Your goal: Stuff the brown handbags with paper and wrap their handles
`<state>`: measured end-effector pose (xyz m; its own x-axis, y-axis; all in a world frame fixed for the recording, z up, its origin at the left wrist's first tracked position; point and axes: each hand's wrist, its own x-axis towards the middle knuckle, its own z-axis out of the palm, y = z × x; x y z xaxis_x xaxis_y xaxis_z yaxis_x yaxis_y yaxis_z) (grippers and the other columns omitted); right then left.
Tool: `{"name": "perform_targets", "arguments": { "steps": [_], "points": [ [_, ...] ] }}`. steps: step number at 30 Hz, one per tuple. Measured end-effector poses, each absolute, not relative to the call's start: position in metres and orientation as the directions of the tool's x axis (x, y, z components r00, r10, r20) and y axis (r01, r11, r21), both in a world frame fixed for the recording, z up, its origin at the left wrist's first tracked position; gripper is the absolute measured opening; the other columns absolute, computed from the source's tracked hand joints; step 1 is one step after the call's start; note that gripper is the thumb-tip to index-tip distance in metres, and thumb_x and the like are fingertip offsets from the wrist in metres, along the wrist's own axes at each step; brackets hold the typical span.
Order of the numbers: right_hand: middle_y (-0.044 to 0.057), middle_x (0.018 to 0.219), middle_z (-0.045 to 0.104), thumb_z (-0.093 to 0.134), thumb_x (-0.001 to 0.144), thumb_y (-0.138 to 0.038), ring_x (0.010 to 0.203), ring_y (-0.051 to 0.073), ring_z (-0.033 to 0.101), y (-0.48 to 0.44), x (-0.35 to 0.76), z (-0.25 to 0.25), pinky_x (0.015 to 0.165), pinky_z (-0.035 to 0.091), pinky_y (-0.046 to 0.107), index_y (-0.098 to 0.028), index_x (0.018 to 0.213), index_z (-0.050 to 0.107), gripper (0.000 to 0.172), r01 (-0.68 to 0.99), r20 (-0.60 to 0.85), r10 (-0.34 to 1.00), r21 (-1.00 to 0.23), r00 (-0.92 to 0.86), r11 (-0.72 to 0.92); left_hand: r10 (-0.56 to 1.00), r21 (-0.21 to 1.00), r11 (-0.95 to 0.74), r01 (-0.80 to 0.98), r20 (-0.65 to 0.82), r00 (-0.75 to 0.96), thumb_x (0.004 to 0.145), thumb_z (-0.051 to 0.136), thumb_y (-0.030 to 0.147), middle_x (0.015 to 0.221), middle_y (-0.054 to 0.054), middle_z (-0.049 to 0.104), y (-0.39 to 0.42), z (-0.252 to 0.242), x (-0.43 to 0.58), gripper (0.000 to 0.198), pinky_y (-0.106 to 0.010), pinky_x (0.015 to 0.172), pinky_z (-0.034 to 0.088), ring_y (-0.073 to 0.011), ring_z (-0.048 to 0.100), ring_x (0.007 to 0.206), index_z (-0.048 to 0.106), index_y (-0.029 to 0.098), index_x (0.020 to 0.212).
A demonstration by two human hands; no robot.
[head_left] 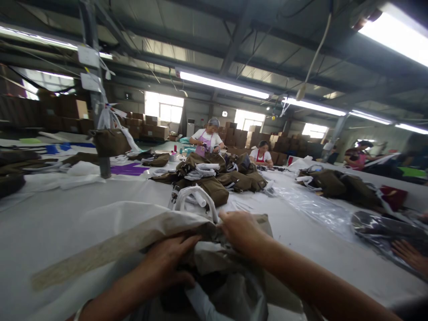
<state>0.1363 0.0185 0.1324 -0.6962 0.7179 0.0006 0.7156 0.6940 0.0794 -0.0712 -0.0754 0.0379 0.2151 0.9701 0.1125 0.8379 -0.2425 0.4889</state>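
Note:
A large olive-brown bag [282, 290] lies in front of me with its mouth toward me. Pale wrapping sheets and white strips show in and around its dark opening. My left hand [167, 261] is at the mouth's left side, thumb and forefinger spread apart against the material; its other fingers are partly hidden. On the far rim, my right hand [242, 232] is closed, pinching the bag's edge near the base of a white-wrapped handle [192, 194]. A long pale wrapping sheet [110, 247] stretches out to the left.
Several olive bags [214, 189] are heaped ahead on the white table [83, 214]. A metal post [104, 167] rises at the left. Clear plastic [317, 209] lies at the right, where another person's hand [409, 254] touches a plastic-covered dark item [377, 227]. People work farther back.

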Motion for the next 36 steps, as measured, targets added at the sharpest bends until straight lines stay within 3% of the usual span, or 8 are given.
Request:
{"name": "perform_targets", "arguments": {
  "steps": [7, 10, 14, 18, 23, 27, 31, 36],
  "points": [
    [0.015, 0.172, 0.016, 0.061, 0.098, -0.056, 0.159, 0.032, 0.011, 0.025, 0.097, 0.113, 0.128, 0.018, 0.05, -0.022, 0.162, 0.03, 0.079, -0.094, 0.149, -0.066, -0.192, -0.987, 0.977, 0.803, 0.33, -0.478, 0.814, 0.54, 0.252, 0.085, 0.079, 0.029, 0.142, -0.012, 0.065, -0.096, 0.011, -0.067, 0.047, -0.049, 0.115, 0.045, -0.0378, 0.058, 0.132, 0.07, 0.025, 0.131],
    [0.014, 0.173, 0.007, 0.059, 0.096, -0.062, 0.159, 0.035, 0.008, 0.034, 0.089, 0.104, 0.127, 0.018, 0.054, -0.026, 0.164, 0.026, 0.083, -0.029, 0.075, -0.008, -0.274, -0.997, 0.961, 0.71, 0.443, -0.591, 0.674, 0.682, 0.174, 0.1, 0.057, 0.024, 0.118, -0.011, 0.076, -0.13, -0.025, -0.074, 0.024, -0.031, 0.097, 0.058, -0.0243, 0.072, 0.109, 0.075, 0.023, 0.116],
    [0.012, 0.173, 0.0, 0.062, 0.094, -0.062, 0.153, 0.041, 0.03, 0.033, 0.085, 0.11, 0.121, 0.036, 0.053, -0.03, 0.165, 0.021, 0.088, 0.064, 0.041, 0.079, -0.297, -0.996, 0.953, 0.909, 0.985, -0.129, 0.116, 0.165, -0.382, 0.097, 0.059, 0.056, 0.099, -0.011, 0.078, -0.154, -0.051, -0.114, 0.04, -0.032, 0.074, 0.061, -0.0266, 0.075, 0.09, 0.077, 0.021, 0.093],
    [0.013, 0.173, 0.002, 0.065, 0.091, -0.064, 0.143, 0.046, 0.045, 0.028, 0.071, 0.112, 0.112, 0.044, 0.062, -0.035, 0.165, 0.018, 0.092, 0.081, 0.063, 0.095, -0.202, -0.993, 0.976, 0.776, 0.91, -0.117, -0.399, -0.167, -0.608, 0.085, 0.052, 0.083, 0.165, -0.015, 0.037, -0.13, -0.024, -0.157, 0.087, -0.058, 0.107, 0.047, -0.041, 0.04, 0.147, 0.042, 0.03, 0.154],
    [0.022, 0.171, 0.014, 0.076, 0.081, -0.066, 0.155, 0.046, 0.018, 0.026, 0.049, 0.095, 0.121, 0.028, 0.064, -0.022, 0.164, 0.025, 0.107, 0.029, 0.225, 0.068, -0.173, -0.972, 0.985, 0.843, 0.773, -0.352, -0.527, 0.016, -0.538, 0.096, 0.031, 0.08, 0.148, -0.011, 0.06, -0.084, 0.038, -0.132, 0.081, -0.043, 0.113, 0.046, -0.0311, 0.055, 0.137, 0.05, 0.023, 0.151],
    [0.026, 0.152, 0.049, 0.082, 0.077, -0.05, 0.144, 0.043, 0.044, 0.035, 0.054, 0.076, 0.114, 0.043, 0.058, -0.011, 0.163, 0.022, 0.112, 0.111, 0.282, 0.243, -0.415, -0.928, 0.903, 0.92, 0.669, -0.332, -0.665, 0.074, -0.385, 0.096, 0.048, 0.073, 0.126, -0.013, 0.074, -0.077, 0.072, -0.079, 0.073, -0.042, 0.107, 0.052, -0.0314, 0.066, 0.123, 0.061, 0.017, 0.141],
    [0.019, 0.133, 0.066, 0.064, 0.089, -0.03, 0.126, 0.036, 0.063, 0.046, 0.083, 0.069, 0.106, 0.052, 0.051, -0.014, 0.143, 0.055, 0.058, 0.104, 0.582, 0.358, -0.423, -0.73, 0.9, 0.833, 0.695, -0.521, -0.496, 0.287, -0.473, 0.101, 0.036, 0.069, 0.117, -0.01, 0.076, -0.096, 0.066, -0.074, 0.064, -0.037, 0.096, 0.057, -0.026, 0.07, 0.111, 0.07, 0.02, 0.126],
    [0.009, 0.089, 0.077, 0.055, 0.091, -0.027, 0.08, 0.025, 0.075, 0.04, 0.125, 0.054, 0.07, 0.062, 0.03, -0.017, 0.121, 0.069, 0.035, 0.242, 0.557, 0.469, -0.433, -0.686, 0.868, 0.695, 0.724, -0.511, 0.463, 0.665, -0.273, 0.1, 0.056, 0.031, 0.077, -0.003, 0.073, -0.117, 0.011, -0.072, 0.025, -0.023, 0.064, 0.051, -0.0159, 0.067, 0.067, 0.075, 0.022, 0.088]
  ]
}}
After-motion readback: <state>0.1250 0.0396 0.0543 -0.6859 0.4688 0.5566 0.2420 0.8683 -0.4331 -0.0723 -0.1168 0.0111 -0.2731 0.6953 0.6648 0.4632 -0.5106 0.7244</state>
